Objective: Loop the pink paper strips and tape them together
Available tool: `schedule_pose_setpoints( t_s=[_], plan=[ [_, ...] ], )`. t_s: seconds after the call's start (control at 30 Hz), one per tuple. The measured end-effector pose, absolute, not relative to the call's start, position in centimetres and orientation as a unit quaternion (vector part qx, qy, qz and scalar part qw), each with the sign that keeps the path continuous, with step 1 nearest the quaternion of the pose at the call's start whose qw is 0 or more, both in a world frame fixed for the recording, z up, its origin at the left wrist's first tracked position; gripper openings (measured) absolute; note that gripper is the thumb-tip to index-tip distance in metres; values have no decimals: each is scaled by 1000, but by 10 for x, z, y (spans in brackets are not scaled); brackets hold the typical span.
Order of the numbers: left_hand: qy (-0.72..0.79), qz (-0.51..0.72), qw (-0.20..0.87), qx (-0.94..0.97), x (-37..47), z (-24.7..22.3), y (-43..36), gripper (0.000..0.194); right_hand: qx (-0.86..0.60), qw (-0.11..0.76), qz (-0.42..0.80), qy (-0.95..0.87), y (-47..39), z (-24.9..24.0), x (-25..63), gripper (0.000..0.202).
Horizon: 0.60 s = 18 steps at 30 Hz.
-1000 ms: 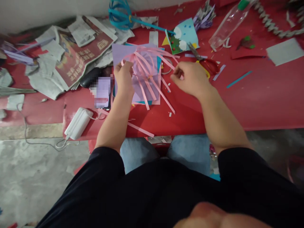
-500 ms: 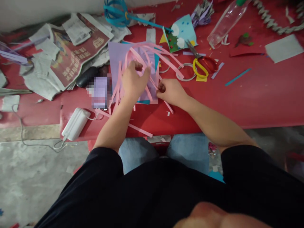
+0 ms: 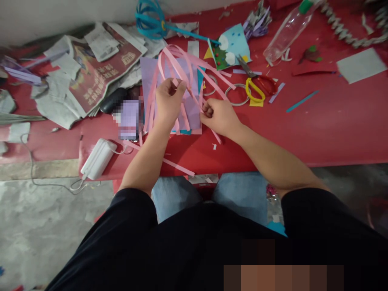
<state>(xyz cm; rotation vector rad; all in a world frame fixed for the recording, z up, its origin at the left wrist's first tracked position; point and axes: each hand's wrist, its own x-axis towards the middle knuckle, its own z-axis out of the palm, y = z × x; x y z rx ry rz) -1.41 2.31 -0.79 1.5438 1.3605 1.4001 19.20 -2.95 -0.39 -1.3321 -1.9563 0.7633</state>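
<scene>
Pink paper strips [image 3: 176, 60] arch in a loose bunch over a purple sheet [image 3: 148, 72], their ends spreading to both sides. My left hand [image 3: 170, 99] is closed on one of the strips, thumb and fingers pinched together above the sheet. To its right, beside the sheet's right edge, my right hand [image 3: 220, 115] pinches another pink strip, whose end slants down past the fingers. Teal sheet corners [image 3: 184, 131] show from under the purple one. A loose pink strip [image 3: 178, 166] lies near the table's front edge.
Scissors [image 3: 254, 89] and a ring [image 3: 238, 95] lie right of the strips, below a painted card [image 3: 232, 48]. Further back are a clear bottle [image 3: 286, 34] and a blue paper-strip ball [image 3: 150, 20]. Newspaper [image 3: 100, 64], a black object [image 3: 113, 100] and a white power bank [image 3: 98, 159] are at the left.
My left hand has shifted slightly left and its thumb has come nearer the fingers. The bunch of pink strips has risen and swung slightly left. My right hand has barely moved.
</scene>
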Motion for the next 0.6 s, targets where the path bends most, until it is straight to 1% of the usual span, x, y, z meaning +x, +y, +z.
schedule_pose_setpoints(
  t_s=[0.07,0.23,0.37,0.5,0.6],
  plan=[
    [517,546,294,589,-13,-4,22,25,-506,319,279,-751,-30,-4,192,11],
    [532,499,255,635,-13,-2,20,29,-503,325,263,-756,-30,-4,192,8],
    [529,501,212,651,-16,-5,21,28,-495,335,264,-757,-30,-4,193,8],
    [517,520,216,645,-16,-6,21,26,-490,341,271,-755,-31,-4,193,10],
    [509,540,208,638,-15,-6,20,20,-479,354,283,-752,-31,-3,192,12]
  ],
)
